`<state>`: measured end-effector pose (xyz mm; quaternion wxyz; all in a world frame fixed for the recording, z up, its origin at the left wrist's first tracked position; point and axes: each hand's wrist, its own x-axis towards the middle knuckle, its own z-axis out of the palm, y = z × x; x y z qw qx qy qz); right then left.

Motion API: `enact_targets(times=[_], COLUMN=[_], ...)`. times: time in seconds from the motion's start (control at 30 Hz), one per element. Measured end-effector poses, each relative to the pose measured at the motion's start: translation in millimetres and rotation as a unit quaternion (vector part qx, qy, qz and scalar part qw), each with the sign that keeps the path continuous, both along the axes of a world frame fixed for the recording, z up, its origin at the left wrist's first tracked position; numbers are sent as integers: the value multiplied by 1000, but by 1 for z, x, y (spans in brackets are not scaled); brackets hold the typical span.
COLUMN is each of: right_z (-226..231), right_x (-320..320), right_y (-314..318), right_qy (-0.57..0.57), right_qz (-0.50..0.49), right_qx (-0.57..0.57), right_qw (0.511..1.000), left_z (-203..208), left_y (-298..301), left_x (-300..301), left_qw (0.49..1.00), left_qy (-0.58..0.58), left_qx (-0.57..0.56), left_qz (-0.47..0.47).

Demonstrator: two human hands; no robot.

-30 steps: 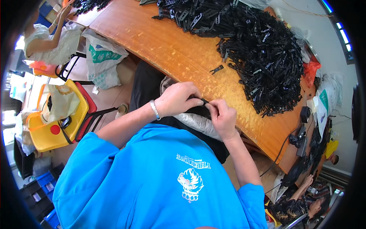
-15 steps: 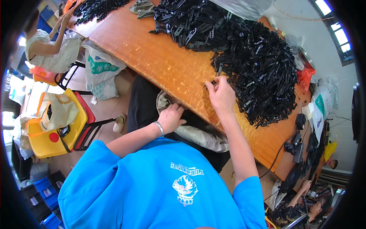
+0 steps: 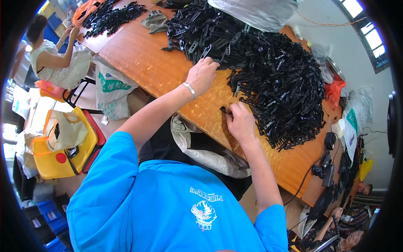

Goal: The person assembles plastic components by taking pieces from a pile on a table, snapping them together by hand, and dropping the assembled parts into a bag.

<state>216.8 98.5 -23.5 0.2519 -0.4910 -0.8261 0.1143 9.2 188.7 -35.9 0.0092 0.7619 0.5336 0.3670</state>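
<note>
A large heap of black plastic clip-like parts (image 3: 281, 84) is piled on the wooden table (image 3: 142, 63). My left hand (image 3: 202, 75) reaches over the table to the heap's near left edge. Its fingers are bunched at the black parts, and their tips are partly hidden, so what they grip does not show. Lower and to the right, just beside the heap, my right hand (image 3: 242, 122) pinches a small black plastic part (image 3: 223, 109) above the bare wood. An open whitish woven sack (image 3: 208, 157) hangs below the table edge, close to my lap.
A grey cloth glove (image 3: 155, 22) and a smaller black pile (image 3: 113, 21) lie farther left. A white plastic sack (image 3: 256, 12) rests behind the heap. Another person (image 3: 52, 54) sits at the far left, beside a yellow chair (image 3: 54, 155). Black adapters with cables (image 3: 327, 168) sit right.
My left hand has risen from beside the sack below the table edge to the heap. My right hand has shifted slightly down and toward me, still pinching a small black part.
</note>
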Motion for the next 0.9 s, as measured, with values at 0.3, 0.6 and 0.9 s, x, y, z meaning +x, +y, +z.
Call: enact_targets(times=[0.3, 0.6, 0.9], right_z=[-6, -3, 17], right_x=[-12, -8, -1], right_y=[-10, -3, 2], right_qy=[22, 94, 153], right_qz=[68, 7, 62], right_qx=[-3, 8, 82], right_qw=[997, 995, 983], left_z=[-4, 1, 30], left_y=[13, -34, -65], left_x=[15, -2, -2], left_qw=[994, 996, 810], left_qy=[56, 13, -338], left_qx=[-77, -91, -436], left_qz=[51, -9, -197])
